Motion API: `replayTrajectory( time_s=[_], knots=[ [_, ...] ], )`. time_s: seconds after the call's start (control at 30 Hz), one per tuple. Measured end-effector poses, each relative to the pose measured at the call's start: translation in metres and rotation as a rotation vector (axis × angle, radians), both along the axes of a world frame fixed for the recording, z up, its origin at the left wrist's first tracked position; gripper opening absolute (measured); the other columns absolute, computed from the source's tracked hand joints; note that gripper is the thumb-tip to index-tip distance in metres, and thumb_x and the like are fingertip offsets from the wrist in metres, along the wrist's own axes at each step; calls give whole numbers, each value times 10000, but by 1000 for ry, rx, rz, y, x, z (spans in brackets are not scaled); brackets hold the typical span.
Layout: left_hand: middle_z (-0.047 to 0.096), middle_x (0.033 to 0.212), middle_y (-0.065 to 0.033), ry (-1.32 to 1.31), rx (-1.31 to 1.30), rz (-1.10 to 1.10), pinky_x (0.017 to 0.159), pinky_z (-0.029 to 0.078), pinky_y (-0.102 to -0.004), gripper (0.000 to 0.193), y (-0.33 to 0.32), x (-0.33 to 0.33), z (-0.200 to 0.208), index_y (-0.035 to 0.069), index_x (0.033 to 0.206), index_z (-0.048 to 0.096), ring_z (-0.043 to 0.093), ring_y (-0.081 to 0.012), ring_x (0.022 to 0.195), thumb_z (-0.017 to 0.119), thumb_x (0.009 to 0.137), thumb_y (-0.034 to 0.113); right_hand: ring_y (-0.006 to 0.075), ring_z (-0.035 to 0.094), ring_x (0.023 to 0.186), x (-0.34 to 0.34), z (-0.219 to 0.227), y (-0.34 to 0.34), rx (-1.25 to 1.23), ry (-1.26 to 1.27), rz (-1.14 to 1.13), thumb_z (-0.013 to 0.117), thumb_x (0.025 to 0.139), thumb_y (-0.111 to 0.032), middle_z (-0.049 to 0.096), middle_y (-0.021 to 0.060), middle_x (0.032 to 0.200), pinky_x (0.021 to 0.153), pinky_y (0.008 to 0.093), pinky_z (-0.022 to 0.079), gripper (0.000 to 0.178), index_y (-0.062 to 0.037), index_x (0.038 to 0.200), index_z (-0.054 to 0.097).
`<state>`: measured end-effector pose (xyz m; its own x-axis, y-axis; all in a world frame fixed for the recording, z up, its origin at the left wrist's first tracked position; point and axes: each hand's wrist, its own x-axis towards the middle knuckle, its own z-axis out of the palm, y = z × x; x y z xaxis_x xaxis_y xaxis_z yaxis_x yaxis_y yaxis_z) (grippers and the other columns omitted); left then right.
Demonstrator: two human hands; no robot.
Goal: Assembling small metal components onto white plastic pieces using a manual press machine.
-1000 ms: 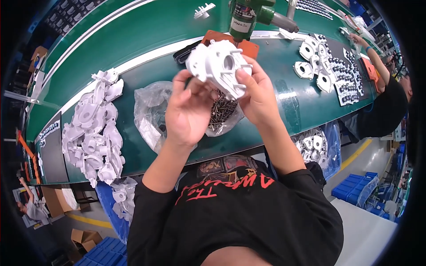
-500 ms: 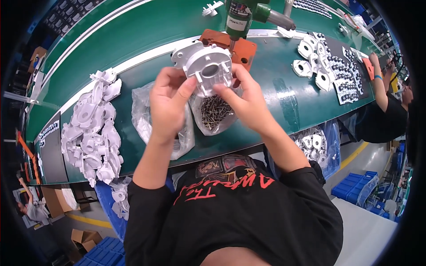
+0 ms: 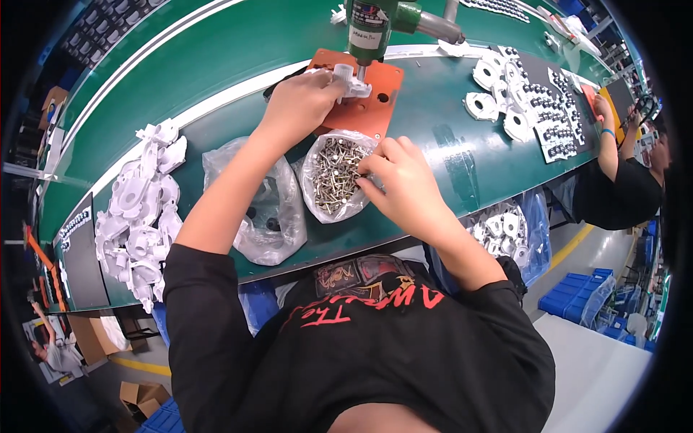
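Note:
A white plastic housing (image 3: 351, 85) lies on the orange fixture block (image 3: 377, 115), and my left hand (image 3: 304, 102) is closed on its left side, covering much of it. Right above the housing stands the tip of a green power driver (image 3: 369, 36). An open plastic bag of metal screws (image 3: 333, 177) sits just in front of the block. At its right edge my right hand (image 3: 406, 182) has thumb and fingertips pinched together; whatever is between them is too small to make out.
Left of the screws lies a clear plastic bag (image 3: 271, 234) with dark round pieces. A heap of white housings (image 3: 141, 209) covers the bench's left. More white parts (image 3: 498, 94) and rows of black-and-white pieces (image 3: 559, 133) lie right, near another person's arm (image 3: 608, 133).
Both hands held the housing up before. Now the left has set it on the orange block under the driver, while the right has let go and moved down to the screws.

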<state>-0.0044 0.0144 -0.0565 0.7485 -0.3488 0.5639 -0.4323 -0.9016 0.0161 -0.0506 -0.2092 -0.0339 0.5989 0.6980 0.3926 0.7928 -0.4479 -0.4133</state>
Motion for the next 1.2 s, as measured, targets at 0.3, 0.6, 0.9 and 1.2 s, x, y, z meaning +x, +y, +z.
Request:
replayTrajectory(
  time_s=[0.3, 0.6, 0.9, 1.2],
  knots=[
    [581, 887, -83, -66, -69, -14, 682, 498, -362, 104, -8, 1, -11, 98, 864, 614, 599, -267, 836, 549, 784, 112, 266, 511, 813, 2, 2, 8, 29, -26, 18, 674, 673, -42, 536, 56, 824, 729, 368, 442, 142, -60, 794, 602],
    [571, 1107, -116, 393, -196, -24, 888, 439, -394, 172, 5, 13, -1, 46, 935, 645, 546, -312, 1044, 567, 847, 170, 264, 535, 799, 7, 12, 11, -91, -28, 68, 667, 684, -43, 552, 68, 801, 703, 361, 471, 117, -43, 763, 581],
    [637, 904, -185, 443, -498, -4, 774, 495, -435, 181, 25, -67, 26, 59, 979, 582, 612, -376, 852, 573, 828, 157, 257, 559, 732, 17, 15, 8, 13, 55, 113, 666, 715, -22, 577, 74, 758, 640, 350, 462, 101, -34, 783, 593],
    [606, 865, -225, 993, -317, 288, 733, 458, -468, 242, 20, -178, 5, -6, 940, 489, 581, -416, 855, 618, 748, 66, 169, 576, 662, 27, 17, 6, 190, 283, 111, 644, 762, 6, 609, 64, 760, 581, 277, 442, 112, -13, 869, 618]
  ],
)
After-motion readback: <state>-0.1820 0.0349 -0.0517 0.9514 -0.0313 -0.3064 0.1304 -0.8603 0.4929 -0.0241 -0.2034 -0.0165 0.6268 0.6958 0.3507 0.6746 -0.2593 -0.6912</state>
